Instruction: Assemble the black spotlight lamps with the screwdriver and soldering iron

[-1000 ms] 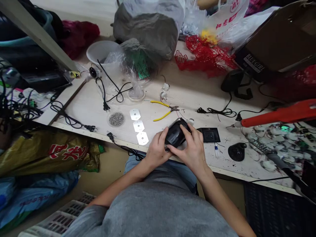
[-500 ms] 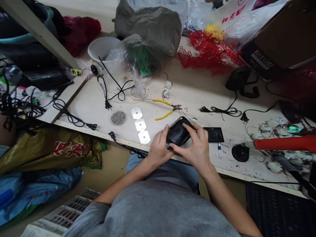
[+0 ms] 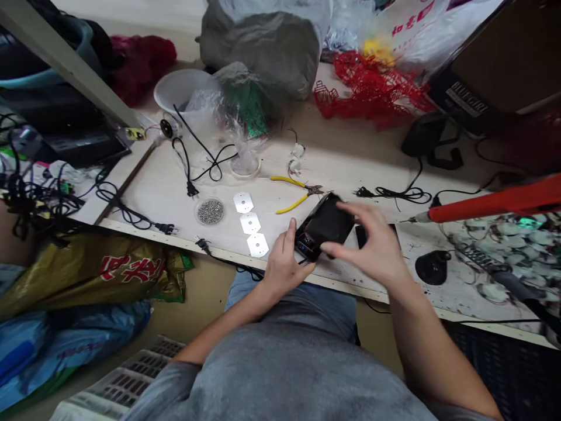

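My left hand (image 3: 284, 260) is at the near edge of the bench, fingers closed against the left side of a black plastic housing (image 3: 305, 241). Some inner parts and a small blue spot show at the housing's open near end. Over the housing lies a tilted black cover (image 3: 329, 225), gripped between the thumb and fingers of my right hand (image 3: 377, 248). Whether cover and housing touch is unclear. Just beyond them, yellow-handled cutting pliers (image 3: 291, 195) lie with handles spread. A dark rectangular tray (image 3: 362, 235) is partly hidden behind my right hand.
Three white plates (image 3: 250, 223) and a dish of small metal pieces (image 3: 209, 211) lie to the left. A red power tool (image 3: 495, 202) reaches in from the right, above a pile of white parts (image 3: 517, 257). Black cords (image 3: 392, 194) lie farther back.
My right hand has moved right and turned, with the black cover in its fingers, showing the housing's inside. The red tool's tip has shifted up and left. My left hand has barely moved.
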Tool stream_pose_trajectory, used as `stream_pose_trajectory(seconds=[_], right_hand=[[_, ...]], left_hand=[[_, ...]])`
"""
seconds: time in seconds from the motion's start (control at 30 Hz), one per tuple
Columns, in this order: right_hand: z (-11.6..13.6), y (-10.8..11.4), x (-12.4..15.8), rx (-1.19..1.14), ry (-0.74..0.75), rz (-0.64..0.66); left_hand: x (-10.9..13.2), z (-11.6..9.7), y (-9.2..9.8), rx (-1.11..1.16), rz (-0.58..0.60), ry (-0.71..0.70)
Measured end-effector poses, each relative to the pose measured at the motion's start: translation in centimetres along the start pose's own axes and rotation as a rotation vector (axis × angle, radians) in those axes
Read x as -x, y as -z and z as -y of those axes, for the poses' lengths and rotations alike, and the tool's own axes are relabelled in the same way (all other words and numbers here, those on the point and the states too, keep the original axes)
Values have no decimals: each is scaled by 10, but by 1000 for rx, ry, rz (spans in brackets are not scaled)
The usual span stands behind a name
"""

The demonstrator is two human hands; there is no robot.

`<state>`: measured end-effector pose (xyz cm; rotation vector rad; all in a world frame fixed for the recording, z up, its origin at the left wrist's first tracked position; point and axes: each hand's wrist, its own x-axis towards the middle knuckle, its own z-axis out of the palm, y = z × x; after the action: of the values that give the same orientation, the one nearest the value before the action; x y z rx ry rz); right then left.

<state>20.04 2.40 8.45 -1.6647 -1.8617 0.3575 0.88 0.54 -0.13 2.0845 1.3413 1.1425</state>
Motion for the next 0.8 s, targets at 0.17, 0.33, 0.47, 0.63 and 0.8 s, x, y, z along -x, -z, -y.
stream_pose_trajectory(seconds=[0.17, 0.33, 0.47, 0.63, 0.8], right_hand=[[-40, 13, -79, 133, -189, -218], [-77, -21, -118, 204, -275, -105], [-75, -20, -98, 168, -138, -142], [-29, 1, -29, 53, -41, -244], [-7, -12, 24, -148, -69, -159]], left_hand=[[-1, -1, 1, 0, -7, 14], [-2, -3, 1, 2, 10, 49], [-3, -3, 3, 1, 22, 77], [-9, -7, 7, -1, 26, 108], [-20, -16, 14, -36, 3, 74]])
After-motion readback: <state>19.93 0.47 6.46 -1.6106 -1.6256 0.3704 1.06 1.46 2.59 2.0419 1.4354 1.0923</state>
